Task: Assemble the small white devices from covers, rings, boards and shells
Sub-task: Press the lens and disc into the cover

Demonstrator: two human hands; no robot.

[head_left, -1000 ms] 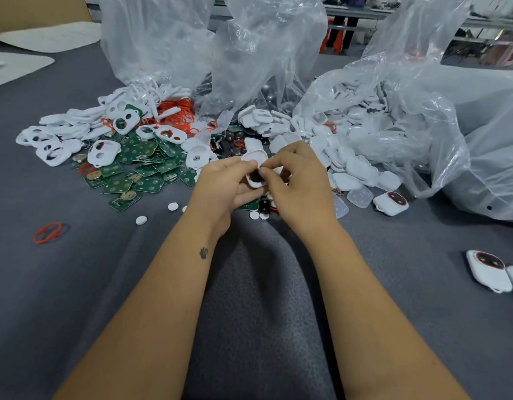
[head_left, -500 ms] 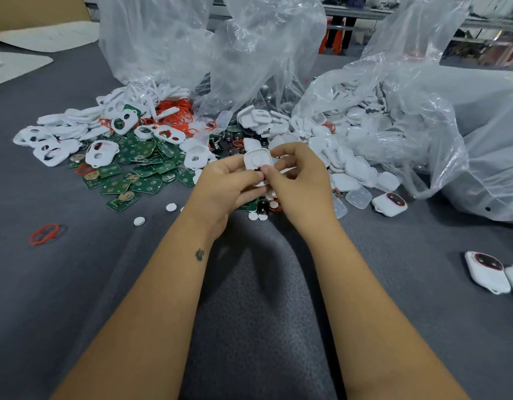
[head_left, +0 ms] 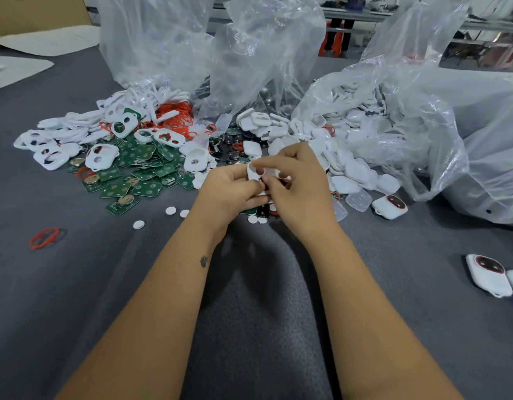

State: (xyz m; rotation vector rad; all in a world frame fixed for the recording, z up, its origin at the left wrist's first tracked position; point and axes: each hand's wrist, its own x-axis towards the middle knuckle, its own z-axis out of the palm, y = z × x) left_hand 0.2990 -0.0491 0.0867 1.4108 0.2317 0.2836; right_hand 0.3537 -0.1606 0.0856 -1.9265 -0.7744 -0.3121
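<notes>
Head view: left hand [head_left: 226, 192] and right hand [head_left: 295, 186] both pinch one small white device [head_left: 253, 171] above the grey surface [head_left: 76, 284]. Green boards [head_left: 139, 168] lie left, just beside.

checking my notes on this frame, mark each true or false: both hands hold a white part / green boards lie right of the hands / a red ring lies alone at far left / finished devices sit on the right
1. Both hands, left hand and right hand, hold one white part: true.
2. The green boards lie right of the hands: false, they lie to the left.
3. A red ring lies alone at far left: true.
4. Finished devices sit on the right: true.
</notes>
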